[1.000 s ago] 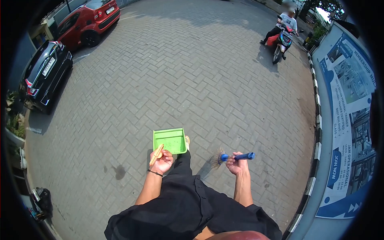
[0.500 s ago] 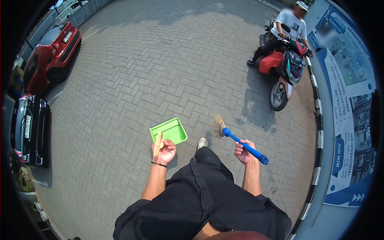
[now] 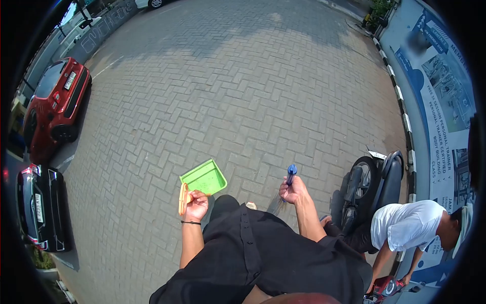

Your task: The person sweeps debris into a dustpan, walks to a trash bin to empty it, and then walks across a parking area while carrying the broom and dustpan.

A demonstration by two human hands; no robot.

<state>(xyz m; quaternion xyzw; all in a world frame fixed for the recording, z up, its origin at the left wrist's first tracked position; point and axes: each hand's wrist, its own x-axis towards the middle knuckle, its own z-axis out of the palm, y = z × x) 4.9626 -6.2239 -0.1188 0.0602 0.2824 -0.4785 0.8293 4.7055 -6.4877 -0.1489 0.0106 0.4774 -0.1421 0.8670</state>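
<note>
My left hand (image 3: 196,206) is closed around the orange handle of a green dustpan (image 3: 206,177). The pan lies ahead of that hand, its open side facing up, with small dark specks inside. A dark band circles my left wrist. In my right hand (image 3: 294,193) is a short hand broom (image 3: 291,173), its blue handle end poking out above my fingers. Its straw bristles show faintly below the hand, pointing down towards the paving and partly hidden by it. The tip of one light shoe (image 3: 251,205) peeks out beneath my dark clothing.
Close on my right, a person in a white shirt (image 3: 407,225) leans forward on a motorbike (image 3: 367,185). A striped kerb (image 3: 406,121) and a bannered wall run behind. A red car (image 3: 58,104) and a black car (image 3: 43,207) stand on the left. Grey block paving (image 3: 228,101) stretches ahead.
The motorbike and its rider have passed from ahead to close on my right. My right hand has turned the broom from lying slantwise to bristles down. The dustpan sits slightly lower and further left in view.
</note>
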